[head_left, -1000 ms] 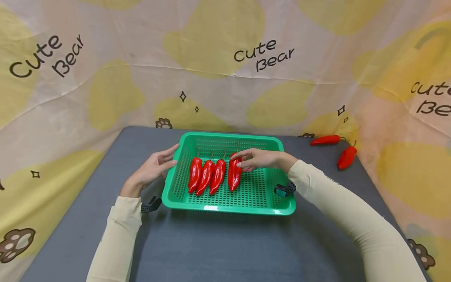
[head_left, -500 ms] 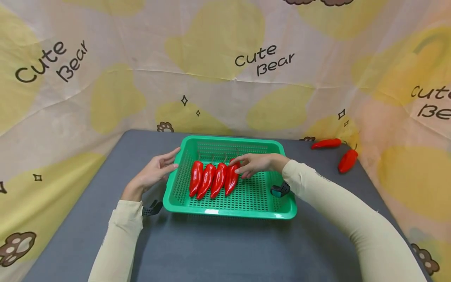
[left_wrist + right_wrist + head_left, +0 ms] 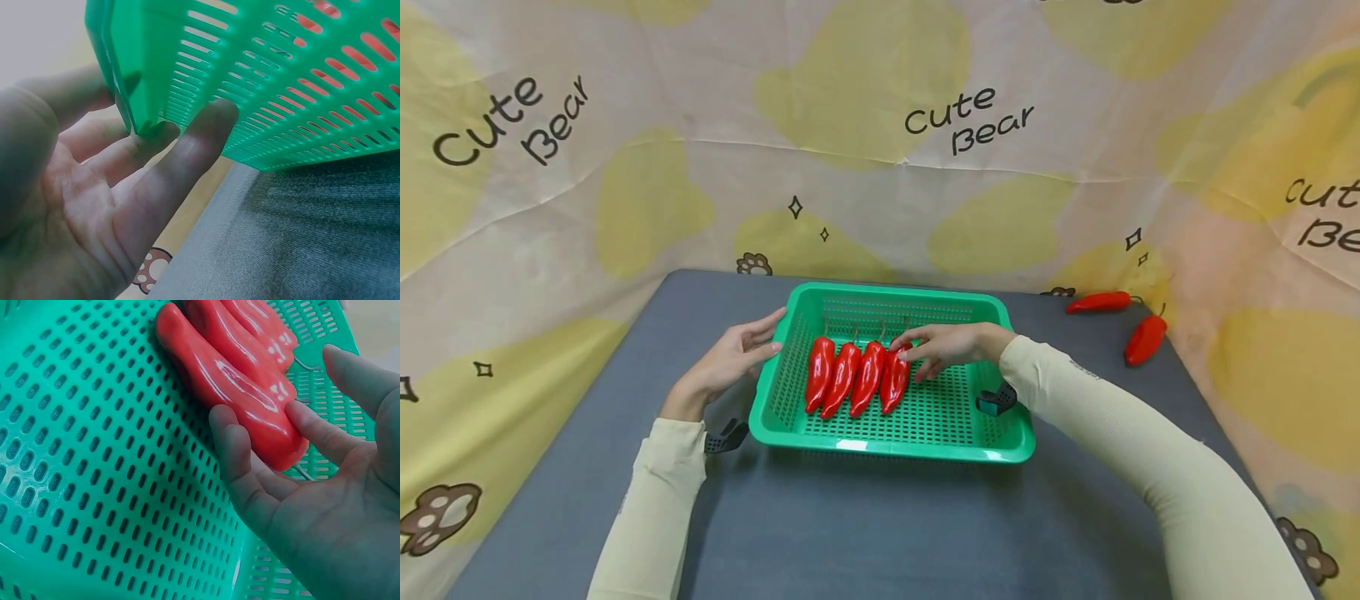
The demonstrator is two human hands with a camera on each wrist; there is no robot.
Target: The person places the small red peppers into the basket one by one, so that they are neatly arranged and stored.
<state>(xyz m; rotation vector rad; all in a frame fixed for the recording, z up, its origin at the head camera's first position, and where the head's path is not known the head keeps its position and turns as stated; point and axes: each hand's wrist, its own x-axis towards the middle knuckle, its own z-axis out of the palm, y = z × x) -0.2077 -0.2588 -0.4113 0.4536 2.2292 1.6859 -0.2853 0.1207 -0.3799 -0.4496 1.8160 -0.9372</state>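
The red pepper (image 3: 892, 388) lies mid-frame, rightmost of four in the green basket (image 3: 895, 448), the grip of the right hand (image 3: 953, 343) bent loosely about its stem end. Left of it lie three neighbours (image 3: 841, 383). The left hand (image 3: 721, 367), fingers spread, touches the basket's left side. Two outlying peppers (image 3: 1146, 341) sit upper right on the worktop (image 3: 865, 525).

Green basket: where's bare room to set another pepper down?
Free: basket floor between its rightmost pepper and right wall, back part under the right hand; table in front, between the sleeves. Crowded: left of that patch, four peppers side by side.
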